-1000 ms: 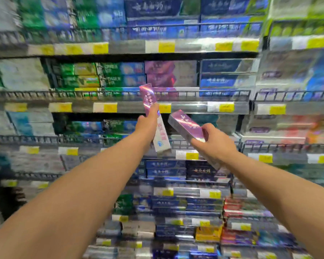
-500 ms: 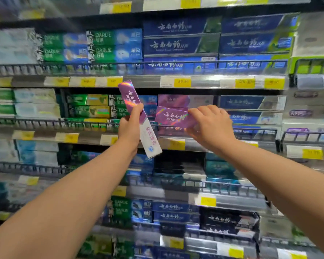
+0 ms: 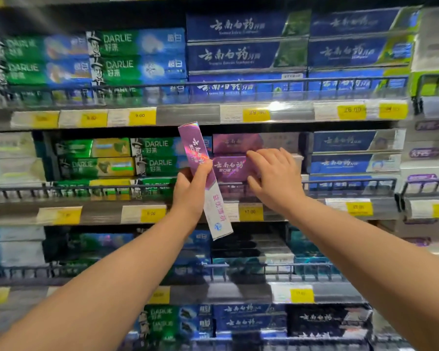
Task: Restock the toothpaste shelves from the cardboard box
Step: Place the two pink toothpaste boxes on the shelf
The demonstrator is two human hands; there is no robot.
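head view, centre of the frame: the purple toothpaste box in my left hand (image 3: 205, 178) stands nearly upright, its long axis running from upper left to lower right, the purple holographic end up near the price rail of the shelf above and the white end hanging down past the price strip of the middle shelf (image 3: 104, 191). my left hand (image 3: 190, 193) is closed around its middle, thumb across the front face, fingers behind.

just to the right, a second purple box (image 3: 230, 168) lies flat on the middle shelf with its long axis horizontal, left to right, its printed face toward me. my right hand (image 3: 274, 178) is spread over its right part, fingertips on its top edge and thumb under its lower edge; i cannot tell if i am gripping it or only pressing it in. another purple box (image 3: 236, 143) sits directly above it in the same stack.

left of these on the same shelf are green darlie boxes (image 3: 152, 154), all lying horizontal; right of them are dark blue boxes (image 3: 345, 152), also horizontal. yellow price tags (image 3: 251, 212) run along the shelf's front edge, behind a low wire guard rail (image 3: 350, 184). the shelf higher in the frame holds more green and blue boxes, the lower ones are blurred.
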